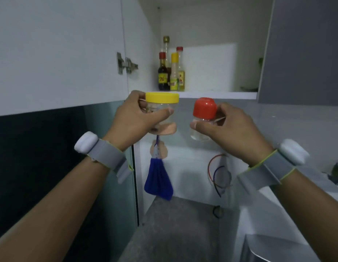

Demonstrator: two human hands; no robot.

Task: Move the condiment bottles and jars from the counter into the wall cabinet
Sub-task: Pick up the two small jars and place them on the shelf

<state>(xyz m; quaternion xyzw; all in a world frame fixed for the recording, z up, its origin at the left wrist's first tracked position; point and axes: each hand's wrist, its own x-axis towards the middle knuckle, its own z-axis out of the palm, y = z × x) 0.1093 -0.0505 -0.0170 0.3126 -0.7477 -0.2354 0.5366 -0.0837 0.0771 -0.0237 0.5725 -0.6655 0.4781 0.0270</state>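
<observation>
My left hand (134,118) grips a clear jar with a yellow lid (162,101), held up just below the front edge of the wall cabinet's shelf (217,95). My right hand (226,127) grips a small clear jar with a red cap (205,110), level with the first jar and a little to its right. Both jars are upright and in the air. Inside the open cabinet, at the shelf's left, stand several condiment bottles (171,70): a dark one with a red cap, a yellow-capped one and taller ones behind.
The left cabinet door (56,53) stands open with its hinge (126,64) showing; a grey door (304,50) is at the right. A blue cloth (158,180) and loose wires (217,173) hang on the wall below. The grey counter (175,229) lies beneath.
</observation>
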